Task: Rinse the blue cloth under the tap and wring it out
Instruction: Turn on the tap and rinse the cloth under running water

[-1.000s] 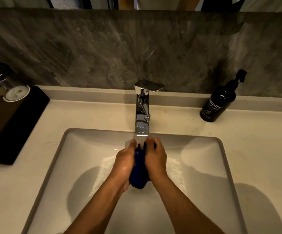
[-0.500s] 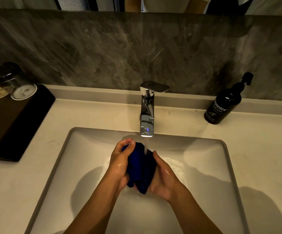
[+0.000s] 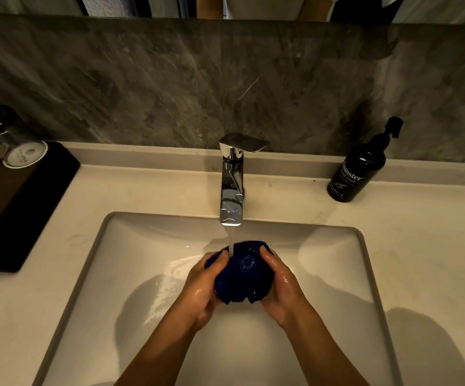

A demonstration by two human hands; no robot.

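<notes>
Between wet fingers (image 3: 267, 253), blue cloth (image 3: 244, 271)

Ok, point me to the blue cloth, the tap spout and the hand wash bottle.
blue cloth (image 3: 244, 270): head view, bunched middle between the hands.
tap (image 3: 230, 215): head view, lower spout above the water stream.
hand wash bottle (image 3: 355, 174): head view, on its label.

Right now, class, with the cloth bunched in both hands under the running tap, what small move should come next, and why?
Probably squeeze and turn the cloth under the stream. Water from the tap lands only on its top edge, while the left hand and right hand cup the bunched sides over the sink, so the lower folds may not be rinsed yet. Wringing can follow.
</notes>
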